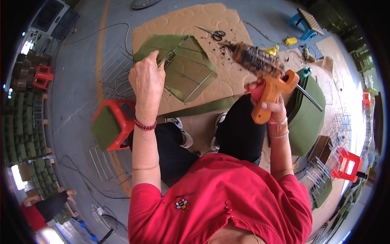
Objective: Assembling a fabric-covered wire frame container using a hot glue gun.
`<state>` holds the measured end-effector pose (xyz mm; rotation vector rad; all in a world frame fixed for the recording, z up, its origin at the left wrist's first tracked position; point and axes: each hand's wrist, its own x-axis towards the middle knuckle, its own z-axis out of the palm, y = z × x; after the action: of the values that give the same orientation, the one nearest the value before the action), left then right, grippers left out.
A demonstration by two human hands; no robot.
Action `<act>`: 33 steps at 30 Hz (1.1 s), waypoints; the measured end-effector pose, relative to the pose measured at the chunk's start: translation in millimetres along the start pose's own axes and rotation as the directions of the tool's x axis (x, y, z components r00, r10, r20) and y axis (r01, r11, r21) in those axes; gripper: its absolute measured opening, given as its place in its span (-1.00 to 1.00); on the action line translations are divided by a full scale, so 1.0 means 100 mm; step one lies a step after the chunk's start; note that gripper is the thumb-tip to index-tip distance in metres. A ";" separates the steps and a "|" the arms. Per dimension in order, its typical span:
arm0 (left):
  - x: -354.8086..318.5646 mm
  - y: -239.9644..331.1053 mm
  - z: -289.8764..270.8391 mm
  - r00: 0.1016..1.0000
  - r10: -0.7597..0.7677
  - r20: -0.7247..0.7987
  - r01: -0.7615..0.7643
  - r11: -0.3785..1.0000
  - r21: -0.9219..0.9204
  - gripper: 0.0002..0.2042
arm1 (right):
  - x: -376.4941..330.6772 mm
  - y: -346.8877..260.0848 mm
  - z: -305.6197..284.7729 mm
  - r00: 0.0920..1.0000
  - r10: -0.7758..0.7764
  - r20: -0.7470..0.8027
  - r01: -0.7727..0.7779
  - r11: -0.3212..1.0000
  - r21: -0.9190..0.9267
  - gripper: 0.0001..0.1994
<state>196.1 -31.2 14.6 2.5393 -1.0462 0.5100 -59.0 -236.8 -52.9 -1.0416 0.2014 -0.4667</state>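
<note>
1. Cloth piece (191, 71), green, roughly six-sided, lies flat on the tan board (162, 25) in front of the person; wire frame (199, 86) rests on it.
2. Left hand (147, 75) is over the cloth's left edge, index finger pointing forward, thumb apart from it, other fingers curled. Cannot tell whether it pinches cloth or wire.
3. Most of the cloth and frame extend to the right of the left hand.
4. Right hand (270, 99) is closed around an orange glue gun (273, 91), raised to the right of the cloth, well apart from the left hand.
5. Gun's dark, wire-wrapped front (258, 59) points forward and left, toward the scissors; dark rod (310, 99) sticks out behind.
6. Scissors (215, 34) lie on the board beyond the cloth; dark crumbs (226, 52) are scattered near the gun tip.
7. Green cloth stack (308, 118) sits right of the right hand.
8. Red stool (123, 116) stands left of the person's legs, more green cloth (105, 129) on it.
</note>
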 end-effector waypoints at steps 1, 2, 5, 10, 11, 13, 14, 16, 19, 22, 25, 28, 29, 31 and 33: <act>-0.03 0.02 0.00 1.000 -0.020 0.008 0.020 1.000 0.012 -0.71 | -0.14 0.04 0.05 1.000 0.010 -0.027 -0.010 1.000 0.015 -0.31; -0.07 0.03 0.00 0.999 -0.046 0.014 0.045 0.999 0.028 -0.68 | -0.26 0.08 0.09 0.990 0.141 0.026 -0.142 0.989 0.038 -0.29; -0.14 0.03 0.01 0.999 -0.044 0.014 0.044 0.999 0.021 -0.66 | -0.44 0.29 0.14 0.942 0.244 0.229 -0.283 0.946 0.156 -0.28; -0.26 0.02 0.03 1.000 -0.015 -0.011 0.016 0.999 0.050 -0.62 | -0.54 0.55 0.22 0.903 0.376 0.208 -0.384 0.923 -0.003 -0.31; -0.27 0.02 0.04 1.000 -0.014 0.002 0.014 0.999 0.051 -0.62 | -0.55 0.58 0.21 0.890 0.417 0.187 -0.415 0.908 -0.049 -0.30; -0.28 0.02 0.05 1.000 0.002 -0.031 -0.001 0.999 0.050 -0.60 | -0.56 0.60 0.15 0.883 0.413 0.225 -0.393 0.911 -0.127 -0.30; -0.28 0.03 0.05 1.000 0.003 -0.022 -0.002 0.999 0.054 -0.60 | -0.58 0.62 0.14 0.875 0.435 0.213 -0.421 0.900 -0.111 -0.31; -0.30 0.06 0.06 0.996 -0.080 -0.027 0.081 0.995 0.057 -0.72 | -0.61 0.64 0.14 0.865 0.460 0.199 -0.452 0.888 -0.086 -0.32; -0.31 0.07 0.05 0.994 -0.103 -0.042 0.106 0.992 0.073 -0.73 | -0.63 0.68 0.18 0.846 0.476 0.241 -0.390 0.859 -0.332 -0.32; -0.32 0.03 0.06 0.998 -0.039 -0.053 0.044 0.994 0.100 -0.60 | -0.71 0.72 0.21 0.828 0.514 0.222 -0.440 0.843 -0.311 -0.47; -0.34 0.05 0.05 0.998 -0.035 -0.054 0.040 0.994 0.104 -0.60 | -0.71 0.68 0.25 0.909 0.390 0.146 -0.268 0.816 -0.511 -0.62; -0.36 0.04 0.06 0.994 -0.051 -0.095 0.054 0.998 0.031 -0.69 | -0.66 0.68 0.30 0.881 0.445 0.162 -0.338 0.830 -0.443 -0.69; -0.35 0.04 0.06 0.995 -0.048 -0.088 0.051 0.998 0.034 -0.69 | -0.65 0.69 0.32 0.886 0.429 0.177 -0.319 0.839 -0.440 -0.70; -0.35 0.03 0.05 0.994 -0.087 -0.065 0.092 0.993 0.079 -0.70 | -0.66 0.80 0.26 0.922 0.325 0.212 -0.169 0.829 -0.533 -0.69; -0.40 0.03 0.05 0.993 -0.103 -0.060 0.108 0.991 0.081 -0.70 | -0.66 0.81 0.22 0.940 0.221 0.258 -0.018 0.791 -0.612 -0.66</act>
<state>168.4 -11.4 -7.0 2.6211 -0.8828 0.6032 -86.2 -155.0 -116.0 -1.7093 0.1278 -0.0975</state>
